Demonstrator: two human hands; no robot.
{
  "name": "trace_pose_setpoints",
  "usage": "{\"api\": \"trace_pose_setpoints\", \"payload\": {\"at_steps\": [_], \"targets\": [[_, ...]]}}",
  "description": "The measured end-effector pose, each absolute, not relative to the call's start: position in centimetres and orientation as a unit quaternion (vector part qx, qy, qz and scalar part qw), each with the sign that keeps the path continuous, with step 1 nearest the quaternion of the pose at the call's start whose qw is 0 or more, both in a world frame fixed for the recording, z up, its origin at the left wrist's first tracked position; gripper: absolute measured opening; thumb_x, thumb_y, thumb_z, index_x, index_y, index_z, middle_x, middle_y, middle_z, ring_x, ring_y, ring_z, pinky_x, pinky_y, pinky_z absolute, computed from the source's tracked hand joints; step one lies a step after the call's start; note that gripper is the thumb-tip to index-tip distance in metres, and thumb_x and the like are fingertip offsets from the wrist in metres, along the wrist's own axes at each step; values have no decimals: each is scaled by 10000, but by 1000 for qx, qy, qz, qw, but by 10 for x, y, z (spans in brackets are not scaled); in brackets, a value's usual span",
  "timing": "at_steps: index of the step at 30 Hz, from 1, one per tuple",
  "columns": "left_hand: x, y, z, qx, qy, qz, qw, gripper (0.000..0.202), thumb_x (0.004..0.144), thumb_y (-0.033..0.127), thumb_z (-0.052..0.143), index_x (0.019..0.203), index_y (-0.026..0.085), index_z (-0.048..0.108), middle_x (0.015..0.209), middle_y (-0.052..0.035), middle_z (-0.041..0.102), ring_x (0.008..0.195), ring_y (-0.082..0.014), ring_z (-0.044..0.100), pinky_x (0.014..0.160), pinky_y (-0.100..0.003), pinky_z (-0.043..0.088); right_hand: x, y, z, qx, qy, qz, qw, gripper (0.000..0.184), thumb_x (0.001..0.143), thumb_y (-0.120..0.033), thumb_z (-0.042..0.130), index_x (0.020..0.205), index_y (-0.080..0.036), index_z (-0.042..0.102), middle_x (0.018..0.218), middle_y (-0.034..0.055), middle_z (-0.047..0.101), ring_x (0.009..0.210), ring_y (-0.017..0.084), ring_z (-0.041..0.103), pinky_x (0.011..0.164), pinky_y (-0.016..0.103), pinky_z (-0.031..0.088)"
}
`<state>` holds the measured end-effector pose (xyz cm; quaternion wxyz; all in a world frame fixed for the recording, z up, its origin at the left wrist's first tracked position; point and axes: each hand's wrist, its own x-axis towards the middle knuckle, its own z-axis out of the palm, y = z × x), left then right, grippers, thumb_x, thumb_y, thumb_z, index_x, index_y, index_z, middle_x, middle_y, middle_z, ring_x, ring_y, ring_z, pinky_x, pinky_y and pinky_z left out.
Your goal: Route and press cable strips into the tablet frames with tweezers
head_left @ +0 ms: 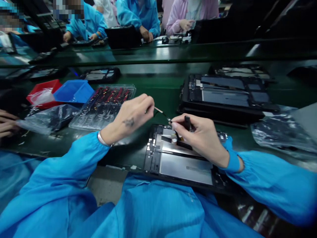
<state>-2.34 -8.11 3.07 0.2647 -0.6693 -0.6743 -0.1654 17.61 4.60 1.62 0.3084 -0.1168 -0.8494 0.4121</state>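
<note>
My left hand [133, 114] is closed in a pinch on one end of a thin strip [158, 110], pale near my fingers and dark toward its other end. That dark end reaches the fingertips of my right hand [198, 135], which pinches a small dark part; its exact kind is hidden by my fingers. A black stub [187, 123] sticks up between the fingers of my right hand. Beneath it lies an opened tablet [185, 167] with its silvery inside facing up, at the bench's front edge. My right hand covers part of its upper side.
Left of centre lies a clear plastic tray [104, 105] of small parts, with a blue bin [73, 91], a red bin [44, 94] and a plastic bag [51, 117] beside it. Stacked opened tablets [225, 94] stand right, near another bag [279, 132]. Co-workers sit opposite; a hand [7, 124] shows left.
</note>
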Motion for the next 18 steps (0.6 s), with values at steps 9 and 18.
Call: {"api": "trace_pose_setpoints", "payload": {"at_steps": [9, 18], "targets": [[-91, -102, 20, -662, -746, 17, 70, 375, 995, 84, 398, 1283, 104, 638, 1172, -151, 652, 1024, -240, 638, 857, -339, 498, 171, 50, 20, -207, -769, 539, 274, 145, 815, -330, 750, 785, -189, 750, 662, 12, 634, 594, 127, 556, 498, 243, 424], [12, -60, 26, -538, -581, -544, -276, 298, 973, 438, 637, 1035, 175, 760, 1002, -58, 731, 908, -165, 659, 793, -268, 501, 170, 47, 4, -179, -722, 605, 284, 222, 866, -384, 708, 811, -169, 703, 625, -27, 568, 558, 92, 484, 526, 246, 412]]}}
